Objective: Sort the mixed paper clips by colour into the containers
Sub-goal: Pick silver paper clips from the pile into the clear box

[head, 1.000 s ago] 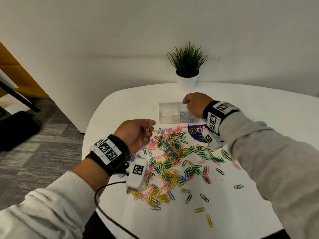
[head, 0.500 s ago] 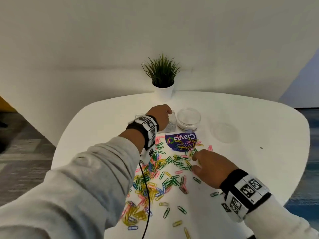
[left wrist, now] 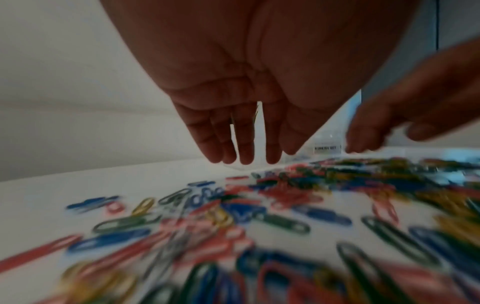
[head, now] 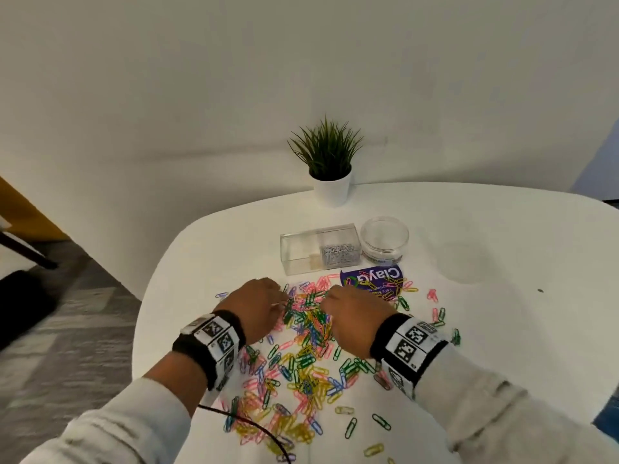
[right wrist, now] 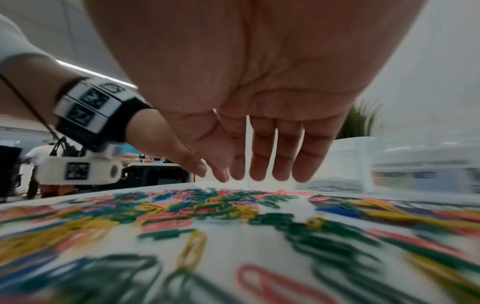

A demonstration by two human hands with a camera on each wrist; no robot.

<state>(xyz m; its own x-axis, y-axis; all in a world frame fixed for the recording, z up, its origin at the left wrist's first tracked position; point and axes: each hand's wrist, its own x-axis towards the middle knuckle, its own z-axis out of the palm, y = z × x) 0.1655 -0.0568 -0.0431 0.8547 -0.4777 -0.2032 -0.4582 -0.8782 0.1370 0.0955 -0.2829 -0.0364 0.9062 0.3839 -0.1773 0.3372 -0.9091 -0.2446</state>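
Observation:
A heap of mixed paper clips (head: pixel 308 333), pink, green, yellow and blue, covers the middle of the white table (head: pixel 207 269). Both hands hover low over its far part, palms down. My left hand (head: pixel 279 301) has straight, slightly spread fingers (left wrist: pixel 245 156) just above the clips and holds nothing I can see. My right hand (head: pixel 330 296) is beside it, its fingers (right wrist: pixel 259 174) also straight and empty. Behind the heap stands a clear rectangular box (head: pixel 301 252) with silver clips (head: pixel 340 254) in its right compartment, and a clear round jar (head: pixel 385 237).
A purple label (head: pixel 371 277) lies under the clips by the box. A clear round lid (head: pixel 464 262) lies at the right, and a potted plant (head: pixel 331 169) stands at the back edge. A black cable (head: pixel 254 426) crosses the near clips. Floor drops off at the left.
My left hand has come back from the clear box to the heap and now hovers beside my right hand. The right hand has shifted left over the heap's far part.

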